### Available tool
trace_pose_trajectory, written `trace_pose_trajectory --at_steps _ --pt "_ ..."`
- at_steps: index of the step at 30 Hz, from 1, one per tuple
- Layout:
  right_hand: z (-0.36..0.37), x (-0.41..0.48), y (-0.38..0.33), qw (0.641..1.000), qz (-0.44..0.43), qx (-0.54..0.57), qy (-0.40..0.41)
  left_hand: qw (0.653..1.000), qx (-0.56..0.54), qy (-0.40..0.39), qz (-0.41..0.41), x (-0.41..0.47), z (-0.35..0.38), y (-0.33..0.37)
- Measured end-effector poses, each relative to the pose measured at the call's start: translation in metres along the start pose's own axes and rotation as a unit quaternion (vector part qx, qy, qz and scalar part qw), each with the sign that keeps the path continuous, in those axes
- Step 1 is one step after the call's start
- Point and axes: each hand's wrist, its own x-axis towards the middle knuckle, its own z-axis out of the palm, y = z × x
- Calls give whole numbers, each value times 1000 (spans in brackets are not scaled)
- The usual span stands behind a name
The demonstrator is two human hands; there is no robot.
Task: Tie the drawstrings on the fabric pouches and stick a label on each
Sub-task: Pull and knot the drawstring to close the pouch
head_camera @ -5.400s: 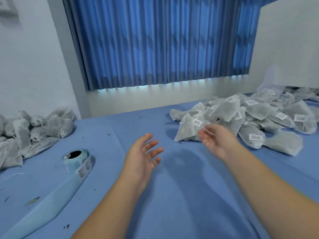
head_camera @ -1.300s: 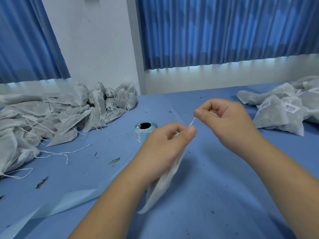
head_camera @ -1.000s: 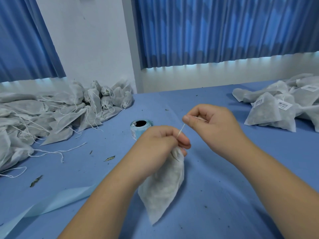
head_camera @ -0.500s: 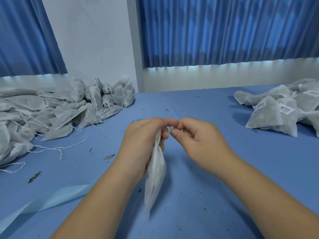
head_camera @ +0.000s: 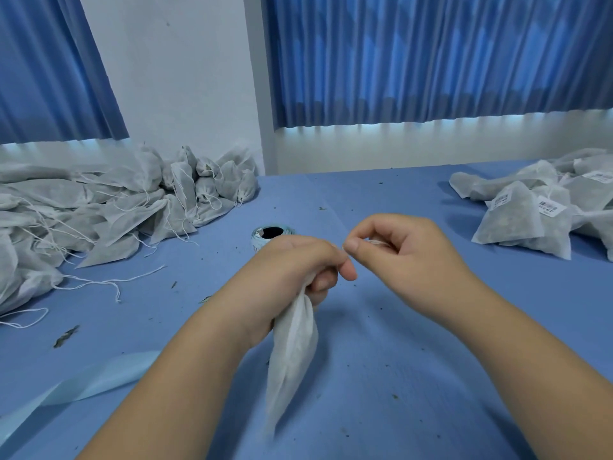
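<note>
While the pouch [head_camera: 292,353] is gripped at its gathered neck by the curled left hand [head_camera: 292,273], its body is seen hanging, its long axis running from the fist down toward the near edge of the bench [head_camera: 431,376]. The drawstring [head_camera: 376,242] is pinched between thumb and forefinger of the right hand [head_camera: 401,257], held just right of the left fist, so only a short run of cord is spanned. The knot is judged unfinished; the label roll [head_camera: 272,232] is found just beyond the left hand.
</note>
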Motion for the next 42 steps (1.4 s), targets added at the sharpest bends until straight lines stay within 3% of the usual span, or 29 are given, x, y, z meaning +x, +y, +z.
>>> trace_pose_trajectory --at_steps 5,10,16,19,22,24,42 --pt "11 -2 4 999 -6 -7 -37 988 -143 -33 -44 3 -5 -4" --pt "15 -2 8 998 -5 -36 -43 978 -187 -53 -80 7 -7 -3" --pt "5 2 8 978 -28 -207 -26 959 -253 -62 -109 12 -13 -5" --pt "2 3 1 993 -19 -115 32 951 -280 -68 -112 13 -15 -6" --pt "3 0 -8 998 43 39 -34 949 -287 -75 -110 14 -14 -7" --pt "8 -2 -10 994 55 53 -74 951 -278 -82 -110 13 -13 -7" --pt "5 -2 -12 986 77 102 -108 979 -148 -103 -92 7 -14 -5"
